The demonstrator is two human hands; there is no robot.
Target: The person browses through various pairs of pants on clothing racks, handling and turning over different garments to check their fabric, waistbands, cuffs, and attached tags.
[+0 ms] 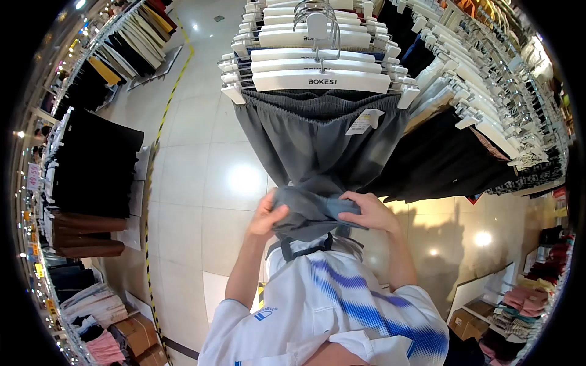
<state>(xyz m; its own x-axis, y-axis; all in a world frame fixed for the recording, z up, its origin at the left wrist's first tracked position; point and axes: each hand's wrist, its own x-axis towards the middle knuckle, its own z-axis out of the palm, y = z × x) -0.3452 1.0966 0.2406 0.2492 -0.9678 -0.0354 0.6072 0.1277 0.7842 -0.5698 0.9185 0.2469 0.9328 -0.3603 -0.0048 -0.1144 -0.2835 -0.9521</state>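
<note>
Dark grey trousers with an elastic waistband hang from a white hanger marked BOKESI, and a white tag is fixed near the waist. The lower part of the legs is lifted toward me in a bunch. My left hand grips the left side of that gathered cloth, thumb on top. On the right side, my right hand pinches the fabric, its thumb over a bluish-grey fold. The fingers beneath the cloth are hidden on both sides.
More white hangers with garments are packed behind the trousers. To the right runs a dense rack holding black garments. Black skirts or trousers hang at the left. Yellow-black tape crosses the tiled floor. Cardboard boxes stand lower left.
</note>
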